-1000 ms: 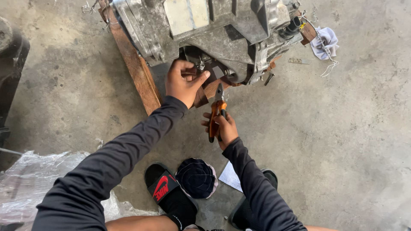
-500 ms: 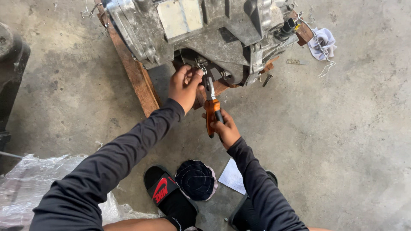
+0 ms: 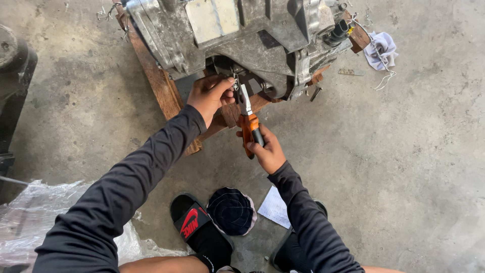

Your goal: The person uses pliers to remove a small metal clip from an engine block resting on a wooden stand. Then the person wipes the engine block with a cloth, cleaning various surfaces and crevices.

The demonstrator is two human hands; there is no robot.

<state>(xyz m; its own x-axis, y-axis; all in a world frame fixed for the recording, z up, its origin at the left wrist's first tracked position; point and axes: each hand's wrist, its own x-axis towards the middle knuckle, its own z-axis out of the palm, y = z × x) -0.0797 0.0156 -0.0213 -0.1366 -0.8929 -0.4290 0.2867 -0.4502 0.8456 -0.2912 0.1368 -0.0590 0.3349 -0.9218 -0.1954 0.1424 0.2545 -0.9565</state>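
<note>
Pliers with orange-and-black handles (image 3: 248,123), clenched in the right hand (image 3: 268,151), nose into the grey cast-metal gearbox housing (image 3: 242,35) on its wooden pallet (image 3: 160,86); the left hand (image 3: 211,95), fingers curled against the part, should brace it steady

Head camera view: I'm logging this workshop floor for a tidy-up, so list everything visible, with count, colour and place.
Metal housing: one, grey, top centre on wooden boards.
Wooden boards: several, brown, under the housing.
Pliers: one, orange and black handles, nose at the housing's underside.
Rag: one, pale, top right.
Wire: one, silver, across the rag.
Cap: one, dark blue, bottom centre.
Paper: one, white, beside the cap.
Plastic sheet: one, clear, bottom left.
Sandals: two, black, on the feet.
Left hand: at the housing's underside.
Right hand: gripping the pliers.
</note>
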